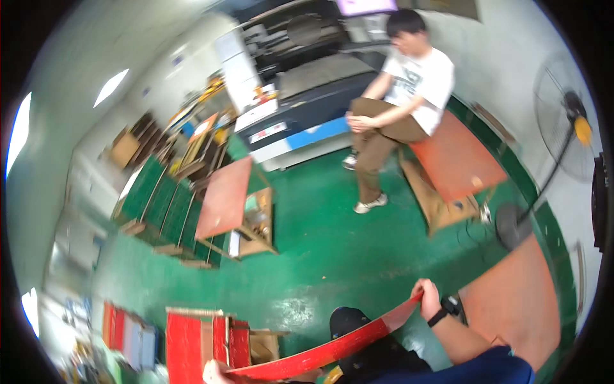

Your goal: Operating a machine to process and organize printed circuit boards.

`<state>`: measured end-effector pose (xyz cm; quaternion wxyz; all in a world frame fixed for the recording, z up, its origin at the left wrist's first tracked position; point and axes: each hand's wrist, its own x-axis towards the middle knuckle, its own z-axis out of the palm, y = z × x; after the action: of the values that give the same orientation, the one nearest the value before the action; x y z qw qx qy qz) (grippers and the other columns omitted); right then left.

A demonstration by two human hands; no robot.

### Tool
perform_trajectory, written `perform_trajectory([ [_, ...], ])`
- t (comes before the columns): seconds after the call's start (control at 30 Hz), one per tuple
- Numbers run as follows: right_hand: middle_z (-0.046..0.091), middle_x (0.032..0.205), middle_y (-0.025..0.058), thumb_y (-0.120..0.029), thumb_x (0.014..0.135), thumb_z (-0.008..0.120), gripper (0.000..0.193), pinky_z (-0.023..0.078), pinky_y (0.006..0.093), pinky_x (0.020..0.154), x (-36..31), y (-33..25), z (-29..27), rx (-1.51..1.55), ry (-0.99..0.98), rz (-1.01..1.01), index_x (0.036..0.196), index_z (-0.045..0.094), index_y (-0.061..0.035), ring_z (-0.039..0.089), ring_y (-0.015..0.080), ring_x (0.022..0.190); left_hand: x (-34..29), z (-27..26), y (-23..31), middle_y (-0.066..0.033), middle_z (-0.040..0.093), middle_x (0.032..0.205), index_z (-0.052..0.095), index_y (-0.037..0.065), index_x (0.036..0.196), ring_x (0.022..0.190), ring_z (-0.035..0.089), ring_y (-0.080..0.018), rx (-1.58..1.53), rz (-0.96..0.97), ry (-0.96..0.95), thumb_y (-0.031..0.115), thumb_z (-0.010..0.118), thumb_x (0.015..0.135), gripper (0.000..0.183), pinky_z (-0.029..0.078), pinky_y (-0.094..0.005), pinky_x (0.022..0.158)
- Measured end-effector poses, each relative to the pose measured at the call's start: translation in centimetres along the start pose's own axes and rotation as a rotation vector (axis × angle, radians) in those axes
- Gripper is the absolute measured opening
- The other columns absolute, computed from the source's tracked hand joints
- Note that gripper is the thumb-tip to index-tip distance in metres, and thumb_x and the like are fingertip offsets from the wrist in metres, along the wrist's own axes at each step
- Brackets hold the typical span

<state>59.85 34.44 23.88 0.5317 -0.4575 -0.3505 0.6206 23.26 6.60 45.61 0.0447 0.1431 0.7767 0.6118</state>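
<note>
A long, narrow red board (332,344) stretches across the lower middle in front of my body, its edge looking curved in this wide picture. Its far right end is gripped by my right hand (428,301), with the fingers closed round the tip. At the lower left, my left hand (217,372) is closed on the other end, partly cut off by the picture's rim. A dark band is on my right wrist. Beside my left hand stand red panels (184,345) with brown wood between them. My dark-clothed leg and shoe (348,320) show behind the board.
A person (409,83) sits on an orange-topped table (457,153). Another orange-topped table (224,195) stands by green panels (153,198). A large machine (307,121) fills the back. A standing fan (511,225) and an orange surface (518,294) are at right.
</note>
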Motion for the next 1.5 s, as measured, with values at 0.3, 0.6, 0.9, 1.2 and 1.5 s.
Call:
perform_trajectory([
  [0.3,0.041,0.046,0.0046,-0.022,0.089,0.043,0.044,0.03,0.0301,0.046,-0.5,-10.0,19.8,0.119,-0.558,-0.221,0.048,0.038,-0.0075,0.039,0.0167,0.044,1.4,-14.2,-6.8,-0.0064,0.055,0.069,0.056,0.003,0.075,0.066,0.052,-0.0194,-0.438,0.278,0.623,0.026,0.049,0.089,0.028,0.044,-0.0323,0.065],
  [0.6,0.047,0.058,-0.0037,-0.017,0.085,0.055,0.028,0.033,0.025,0.051,-7.2,-14.1,50.5,0.223,-0.976,-0.437,0.061,0.054,-0.0044,0.041,0.0049,0.056,3.6,-23.3,-0.2,-0.0112,0.06,0.072,0.062,0.002,0.076,0.073,0.057,-0.0231,-0.454,0.1,0.758,0.032,0.043,0.091,0.038,0.043,-0.0402,0.073],
  [0.9,0.058,0.068,0.0083,-0.021,0.086,0.045,0.022,0.048,0.0379,0.063,-12.7,-3.0,67.5,-0.15,-1.056,-1.233,0.077,0.058,-0.0064,0.058,0.0225,0.067,5.1,-34.1,-4.6,-0.0111,0.064,0.099,0.059,0.003,0.1,0.088,0.061,-0.0212,-0.165,0.13,0.599,0.023,0.039,0.095,0.029,0.048,-0.0348,0.077],
  [1.2,0.041,0.061,-0.0047,-0.017,0.088,0.054,0.025,0.035,0.0237,0.057,-17.4,5.6,73.1,0.296,-1.409,0.266,0.065,0.044,-0.0138,0.04,0.0079,0.058,7.2,-37.1,-11.4,-0.0116,0.06,0.09,0.044,0.006,0.107,0.088,0.058,-0.0237,-0.404,0.145,1.122,0.024,0.056,0.091,0.027,0.045,-0.0379,0.082],
  [1.5,0.039,0.061,-0.0032,-0.021,0.092,0.049,0.033,0.031,0.0244,0.056,-22.0,11.0,72.9,0.083,-1.461,0.135,0.062,0.039,-0.0123,0.037,0.0083,0.058,4.5,-39.8,-16.9,-0.0145,0.058,0.1,0.047,0.006,0.109,0.09,0.058,-0.0239,-0.249,-0.079,1.217,0.026,0.054,0.091,0.027,0.047,-0.0377,0.079],
])
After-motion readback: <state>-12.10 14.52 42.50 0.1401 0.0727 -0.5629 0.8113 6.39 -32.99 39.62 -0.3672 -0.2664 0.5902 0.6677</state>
